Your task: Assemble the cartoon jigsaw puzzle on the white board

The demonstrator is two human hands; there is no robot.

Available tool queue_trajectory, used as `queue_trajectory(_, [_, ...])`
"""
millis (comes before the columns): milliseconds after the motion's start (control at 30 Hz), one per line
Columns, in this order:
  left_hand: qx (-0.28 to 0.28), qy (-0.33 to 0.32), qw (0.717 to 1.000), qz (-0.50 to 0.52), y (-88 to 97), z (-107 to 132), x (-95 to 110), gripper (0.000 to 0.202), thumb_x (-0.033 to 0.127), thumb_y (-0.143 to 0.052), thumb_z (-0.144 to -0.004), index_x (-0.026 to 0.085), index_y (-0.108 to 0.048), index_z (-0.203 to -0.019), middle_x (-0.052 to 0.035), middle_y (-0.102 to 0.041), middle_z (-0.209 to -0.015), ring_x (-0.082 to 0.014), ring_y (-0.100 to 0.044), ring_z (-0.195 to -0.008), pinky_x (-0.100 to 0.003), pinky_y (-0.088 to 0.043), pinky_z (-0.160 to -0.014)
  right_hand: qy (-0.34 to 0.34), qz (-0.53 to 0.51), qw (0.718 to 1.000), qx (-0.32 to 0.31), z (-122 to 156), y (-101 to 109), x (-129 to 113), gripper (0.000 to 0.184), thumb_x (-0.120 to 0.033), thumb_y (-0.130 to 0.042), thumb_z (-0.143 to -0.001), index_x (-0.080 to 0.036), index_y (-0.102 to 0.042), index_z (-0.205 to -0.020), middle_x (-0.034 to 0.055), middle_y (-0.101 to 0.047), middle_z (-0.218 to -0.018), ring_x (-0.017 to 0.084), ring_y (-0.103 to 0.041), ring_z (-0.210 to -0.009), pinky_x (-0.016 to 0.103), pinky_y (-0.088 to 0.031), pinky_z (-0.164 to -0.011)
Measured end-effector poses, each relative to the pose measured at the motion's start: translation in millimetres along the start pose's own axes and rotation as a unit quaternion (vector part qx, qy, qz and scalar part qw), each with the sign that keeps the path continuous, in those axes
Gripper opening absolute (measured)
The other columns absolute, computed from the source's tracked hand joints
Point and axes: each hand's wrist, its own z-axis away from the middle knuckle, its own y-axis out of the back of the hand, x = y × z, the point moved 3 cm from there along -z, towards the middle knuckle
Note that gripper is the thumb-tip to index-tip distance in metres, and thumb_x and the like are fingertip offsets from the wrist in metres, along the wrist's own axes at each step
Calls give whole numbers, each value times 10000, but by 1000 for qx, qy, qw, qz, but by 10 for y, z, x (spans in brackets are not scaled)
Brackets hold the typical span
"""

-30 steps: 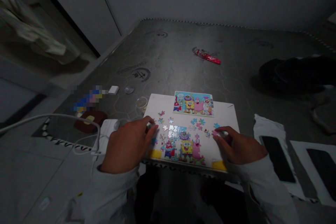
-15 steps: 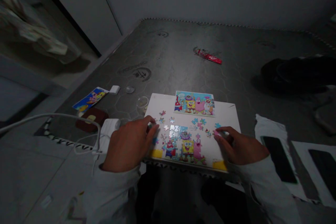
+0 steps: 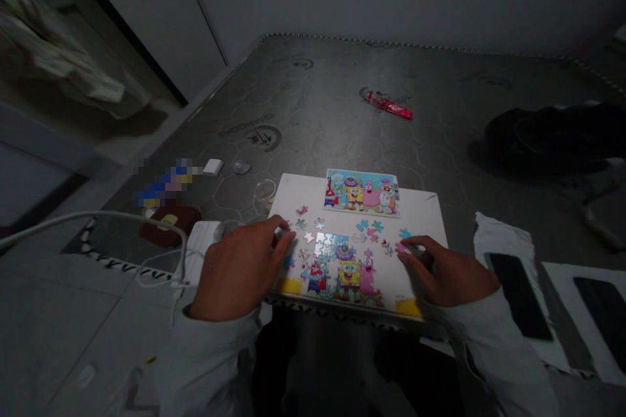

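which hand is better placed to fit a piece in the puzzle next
Probably the right hand: its fingertips seem to pinch a pink puzzle piece beside the assembled puzzle. Whether the left hand, at the board's edge, holds anything is unclear.

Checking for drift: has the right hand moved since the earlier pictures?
No, the right hand stays put against the white board, at the pink puzzle piece.

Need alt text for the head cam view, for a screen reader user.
The right hand pinches a pink puzzle piece, and the left hand sits beside a partly assembled SpongeBob jigsaw puzzle on a white board. Loose pieces and a picture card lie beyond it.
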Motion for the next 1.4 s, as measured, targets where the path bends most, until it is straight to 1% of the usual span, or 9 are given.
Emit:
queue_trajectory(167, [-6,0,1000,-11,13,6,3,284,462,-440,-990,335,-633,-1154,6,-746,-1011,-282,-691,-962,-371,-431,-715,-4,-5,1000,-7,-6,-6,7,462,-611,-390,-949,-307,-674,-1151,12,-737,-838,201,-657,-621,299,-373,-541])
queue_trajectory(400, [-11,3,1000,-1,10,-8,2,282,466,-441,-987,338,-633,-1148,20,-748,-1020,-280,-695,-954,-370,-425,-711,-4,6,1000,-12,-12,-14,13,404,-585,-440,-945,-326,-667,-1155,-4,-742,-848,225,-679,-665,301,-371,-555])
queue_trajectory(533, [-7,2,1000,-3,-7,-8,-5,289,470,-446,-984,337,-631,-1161,14,-747,-1026,-280,-695,-952,-366,-420,-702,8,6,1000,0,-5,-12,12,416,-591,-437,-945,-312,-671,-1146,-2,-735,-813,207,-658,-616,288,-350,-526])
queue_trajectory(633, [-8,3,1000,-6,-14,-2,-7,293,484,-432,-986,343,-629,-1153,20,-745,-1020,-279,-693,-950,-365,-415,-692,10,3,1000,-2,-6,-23,20,427,-600,-430,-945,-310,-671,-1144,0,-733,-808,198,-644,-597,291,-365,-536])
queue_trajectory(800, [-5,3,1000,-9,7,11,2,280,480,-434,-987,353,-624,-1148,33,-746,-1017,-281,-691,-947,-367,-403,-683,-4,4,1000,-14,-11,-17,17,405,-595,-439,-944,-336,-662,-1160,-13,-739,-837,228,-673,-657,306,-386,-561])
queue_trajectory(867, [-9,7,1000,-10,17,15,5,274,473,-438,-986,358,-625,-1150,35,-746,-1021,-282,-692,-949,-366,-401,-681,-4,1,1000,-17,-13,-9,8,393,-578,-443,-947,-328,-661,-1158,-15,-739,-832,229,-677,-666,304,-385,-564])
queue_trajectory(1000, [-9,1,1000,-1,24,10,10,280,467,-440,-987,335,-633,-1141,19,-746,-1016,-274,-692,-944,-360,-408,-696,-6,-5,1000,-24,-16,-4,1,378,-560,-454,-946,-328,-651,-1170,-17,-745,-846,234,-689,-704,301,-395,-580])
queue_trajectory(1200, [-9,-4,1000,-8,4,-3,6,304,472,-427,-990,324,-633,-1158,3,-742,-1017,-280,-691,-943,-367,-422,-713,-8,-3,1000,-28,-9,17,-14,379,-553,-449,-953,-315,-653,-1165,-15,-731,-820,224,-678,-674,301,-381,-561])
queue_trajectory(1400, [-12,8,1000,-4,5,0,0,291,481,-433,-987,350,-630,-1156,19,-745,-1009,-276,-696,-944,-357,-413,-695,-14,11,999,-39,-11,-2,-2,392,-571,-432,-952,-334,-653,-1172,-15,-742,-853,245,-691,-711,303,-382,-570])
